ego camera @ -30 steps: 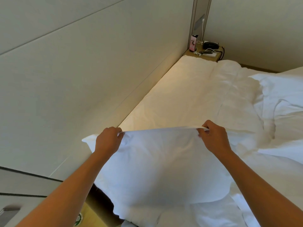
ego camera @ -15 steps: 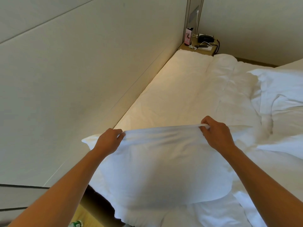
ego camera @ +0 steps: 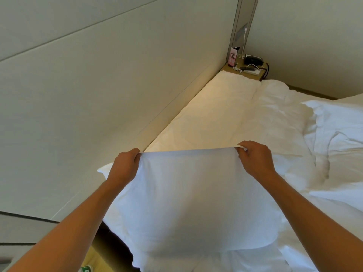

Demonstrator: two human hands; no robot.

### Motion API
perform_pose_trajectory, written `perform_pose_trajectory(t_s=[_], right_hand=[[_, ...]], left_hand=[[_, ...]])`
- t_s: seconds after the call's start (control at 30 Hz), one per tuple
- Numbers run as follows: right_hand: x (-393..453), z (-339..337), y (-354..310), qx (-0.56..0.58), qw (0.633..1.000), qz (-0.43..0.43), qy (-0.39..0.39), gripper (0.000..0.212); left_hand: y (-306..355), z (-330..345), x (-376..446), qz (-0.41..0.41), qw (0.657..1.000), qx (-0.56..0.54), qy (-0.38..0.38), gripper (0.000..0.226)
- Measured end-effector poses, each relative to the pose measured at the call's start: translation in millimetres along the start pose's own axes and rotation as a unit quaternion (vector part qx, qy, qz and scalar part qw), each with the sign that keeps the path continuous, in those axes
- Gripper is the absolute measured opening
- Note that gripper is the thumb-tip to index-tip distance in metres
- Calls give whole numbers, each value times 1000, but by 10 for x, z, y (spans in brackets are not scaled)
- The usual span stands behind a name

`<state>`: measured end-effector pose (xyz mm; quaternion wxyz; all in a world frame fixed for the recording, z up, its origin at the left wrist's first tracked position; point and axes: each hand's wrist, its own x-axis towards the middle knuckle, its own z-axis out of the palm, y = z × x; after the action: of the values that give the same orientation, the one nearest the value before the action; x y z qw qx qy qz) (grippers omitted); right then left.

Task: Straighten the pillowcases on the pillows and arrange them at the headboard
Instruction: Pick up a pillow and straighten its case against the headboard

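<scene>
A white pillow [ego camera: 188,205] in a white pillowcase fills the near middle of the view, held up over the near end of the bed. My left hand [ego camera: 123,167] grips the pillowcase's top edge at its left end. At the right end of that edge my right hand [ego camera: 255,160] pinches the cloth. The fabric is pulled taut between both hands. The padded headboard [ego camera: 98,95] runs along the left of the bed. Another white pillow [ego camera: 339,122] lies at the right edge.
The mattress strip [ego camera: 214,114] along the headboard is bare sheet. A rumpled white duvet [ego camera: 294,154] covers the right side. At the far corner a bedside table [ego camera: 245,70] carries a phone, cables and a small pink card. A green-capped bottle [ego camera: 85,268] sits bottom left.
Both hands have lifted the pillowcase's top edge slightly and stretched it tighter; the pillow hangs fuller below. The view has tilted a little downward.
</scene>
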<state>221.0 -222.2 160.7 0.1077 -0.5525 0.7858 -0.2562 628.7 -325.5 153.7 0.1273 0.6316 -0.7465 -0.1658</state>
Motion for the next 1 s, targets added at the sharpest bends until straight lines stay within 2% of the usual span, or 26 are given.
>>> perform_pose_trajectory(t_s=[0.27, 0.43, 0.6, 0.8, 1.0], right_hand=[[533, -183, -798, 33, 993, -103, 46, 25], [820, -124, -1214, 77, 989, -126, 32, 28], [880, 156, -1257, 79, 990, -120, -2, 28], [879, 426, -1151, 19, 995, -94, -22, 30], [1220, 426, -1272, -33, 996, -81, 3, 34]], left_hand=[[-167, -783, -160, -17, 992, 1, 121, 32], [-304, -1111, -310, -41, 984, 22, 172, 30], [-409, -1009, -483, -60, 986, 27, 151, 29], [-420, -708, -481, -74, 993, 6, 89, 29], [-452, -696, -172, -65, 993, -24, 98, 29]])
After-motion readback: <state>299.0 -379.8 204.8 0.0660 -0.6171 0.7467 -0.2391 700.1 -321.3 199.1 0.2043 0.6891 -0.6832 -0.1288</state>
